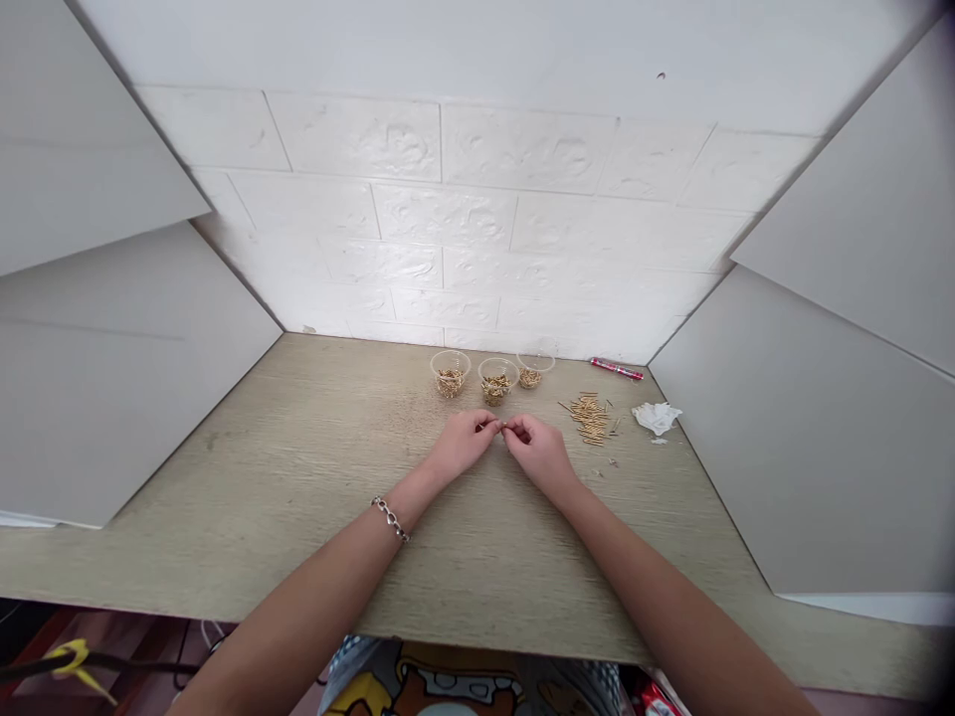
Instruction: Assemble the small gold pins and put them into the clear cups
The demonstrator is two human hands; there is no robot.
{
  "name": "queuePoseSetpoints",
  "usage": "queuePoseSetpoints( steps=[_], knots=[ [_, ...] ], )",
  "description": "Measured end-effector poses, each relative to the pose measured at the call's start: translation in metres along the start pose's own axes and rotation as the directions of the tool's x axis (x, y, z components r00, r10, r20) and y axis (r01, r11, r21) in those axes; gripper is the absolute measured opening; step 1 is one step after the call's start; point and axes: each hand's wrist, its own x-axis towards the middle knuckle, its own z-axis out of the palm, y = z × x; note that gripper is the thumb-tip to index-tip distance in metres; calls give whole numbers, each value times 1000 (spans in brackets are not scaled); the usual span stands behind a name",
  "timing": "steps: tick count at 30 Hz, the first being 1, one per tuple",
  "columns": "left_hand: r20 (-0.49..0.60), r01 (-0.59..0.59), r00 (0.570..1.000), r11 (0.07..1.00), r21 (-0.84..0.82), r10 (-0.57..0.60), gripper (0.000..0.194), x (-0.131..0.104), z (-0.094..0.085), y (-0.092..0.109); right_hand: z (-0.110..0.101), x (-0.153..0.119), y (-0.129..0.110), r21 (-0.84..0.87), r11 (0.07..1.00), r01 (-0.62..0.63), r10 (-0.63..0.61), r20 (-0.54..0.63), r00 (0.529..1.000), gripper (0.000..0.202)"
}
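My left hand (467, 439) and my right hand (538, 449) meet fingertip to fingertip over the middle of the table. Both are closed in a pinch, and whatever sits between the fingers is too small to make out. Just beyond them stand three clear plastic cups: a left cup (450, 370) and a middle cup (497, 378) with small gold-coloured metal pieces, and a right cup (534, 364) with a few such pieces at its bottom. To the right of my right hand lies a loose pile of thin gold-coloured pins (591, 419).
A red pen-like stick (616, 369) lies near the back wall. Crumpled white tissue or plastic (657, 417) rests by the right panel (828, 428). Tiny bits (418, 408) are scattered left of the cups. A left panel (126, 368) and a white brick-pattern wall (477, 219) enclose the wooden table (298, 447).
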Motion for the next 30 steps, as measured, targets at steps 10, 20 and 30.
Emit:
queuePoseSetpoints(
  steps=[10, 20, 30],
  knots=[
    [-8, -7, 1000, 1000, -6, 7, 26, 0, 2, -3, 0, 4, 3, 236, 961, -145, 132, 68, 989, 17],
    [-12, -35, 999, 999, -36, 34, 27, -1, 3, -3, -1, 5, 2, 367, 913, -179, 169, 61, 984, 17],
    [4, -68, 998, 998, 2, 68, 23, 1, 3, -5, -4, 6, 5, 286, 946, -156, 121, 136, 983, 12]
  ],
)
